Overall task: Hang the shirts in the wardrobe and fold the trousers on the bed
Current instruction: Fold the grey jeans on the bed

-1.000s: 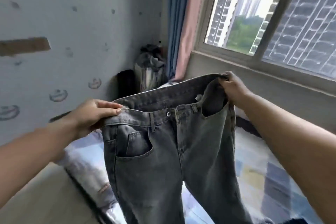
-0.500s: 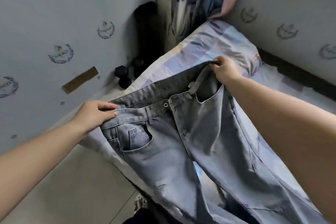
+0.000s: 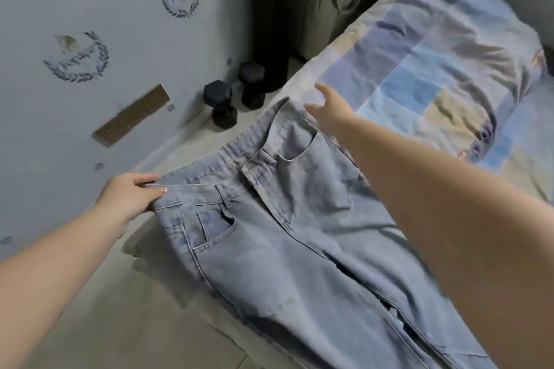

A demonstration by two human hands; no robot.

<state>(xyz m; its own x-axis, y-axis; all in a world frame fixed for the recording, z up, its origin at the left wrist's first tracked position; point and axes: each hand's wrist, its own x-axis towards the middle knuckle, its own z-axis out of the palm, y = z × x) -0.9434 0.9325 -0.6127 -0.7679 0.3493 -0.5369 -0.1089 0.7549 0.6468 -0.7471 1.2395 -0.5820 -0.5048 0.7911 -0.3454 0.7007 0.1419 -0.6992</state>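
A pair of light blue jeans (image 3: 299,234) lies front side up across the near edge of the bed (image 3: 434,69), waistband toward the wall, legs running to the lower right. My left hand (image 3: 129,198) pinches the left end of the waistband, which overhangs the bed's edge. My right hand (image 3: 329,112) hovers just past the right end of the waistband with fingers spread and blurred, holding nothing.
The bed carries a blue and beige patchwork cover. Two black dumbbells (image 3: 233,99) stand on the floor between the bed and the grey wall (image 3: 90,39). A dark upright object and hanging clothes fill the corner beyond. Tiled floor (image 3: 105,323) lies at lower left.
The jeans have come down from being held up in the air onto the bed. My right hand has let go of the waistband and opened. The view has tipped downward.
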